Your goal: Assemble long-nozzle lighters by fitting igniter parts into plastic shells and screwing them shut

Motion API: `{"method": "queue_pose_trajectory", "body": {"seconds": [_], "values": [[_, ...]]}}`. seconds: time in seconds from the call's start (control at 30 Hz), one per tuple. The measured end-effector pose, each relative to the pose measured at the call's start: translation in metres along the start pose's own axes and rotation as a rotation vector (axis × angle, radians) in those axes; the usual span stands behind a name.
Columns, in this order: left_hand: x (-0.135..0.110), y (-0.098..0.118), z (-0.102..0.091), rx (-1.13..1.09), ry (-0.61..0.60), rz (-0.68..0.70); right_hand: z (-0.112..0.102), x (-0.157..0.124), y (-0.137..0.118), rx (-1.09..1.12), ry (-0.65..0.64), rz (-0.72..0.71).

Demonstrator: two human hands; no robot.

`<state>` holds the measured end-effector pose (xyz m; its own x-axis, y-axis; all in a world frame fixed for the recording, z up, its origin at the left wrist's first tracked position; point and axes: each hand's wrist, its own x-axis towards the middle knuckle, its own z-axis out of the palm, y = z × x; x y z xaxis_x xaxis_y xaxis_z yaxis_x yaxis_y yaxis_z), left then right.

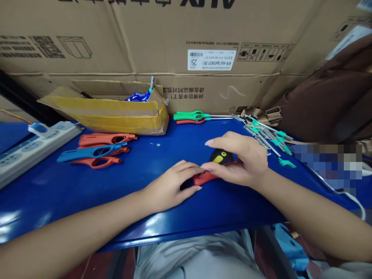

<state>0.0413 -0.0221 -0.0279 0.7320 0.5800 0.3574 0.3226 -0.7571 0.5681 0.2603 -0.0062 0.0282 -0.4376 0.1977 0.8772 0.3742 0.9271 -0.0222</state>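
One red casing (205, 178) is in front and to the right of the yellow-taped box (116, 116); left hand (174, 184) pinches the casing's end; right hand (247, 159) curls around a black-and-yellow tool (220, 157); apparent step: applying the tool; next move likely requires steady casing support.
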Motion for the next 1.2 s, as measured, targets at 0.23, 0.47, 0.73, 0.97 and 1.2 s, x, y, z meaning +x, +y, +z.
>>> {"method": "queue_pose_trajectory", "body": {"seconds": [0.23, 0.47, 0.73, 0.97, 1.2], "values": [[0.001, 0.004, -0.002, -0.013, -0.018, -0.016, 0.003, 0.000, -0.007, 0.400, -0.143, 0.249], [0.001, 0.003, -0.001, -0.009, -0.028, -0.002, 0.007, -0.006, -0.003, 0.267, -0.074, 0.178], [0.001, 0.002, -0.002, -0.011, -0.059, -0.006, 0.007, -0.003, -0.001, 0.196, -0.035, 0.276], [0.001, 0.003, -0.002, -0.039, -0.058, -0.027, 0.002, -0.004, 0.005, 0.431, -0.206, 0.366], [0.001, 0.002, -0.001, -0.032, -0.057, -0.015, 0.006, -0.004, 0.005, 0.160, -0.010, 0.254]]}}
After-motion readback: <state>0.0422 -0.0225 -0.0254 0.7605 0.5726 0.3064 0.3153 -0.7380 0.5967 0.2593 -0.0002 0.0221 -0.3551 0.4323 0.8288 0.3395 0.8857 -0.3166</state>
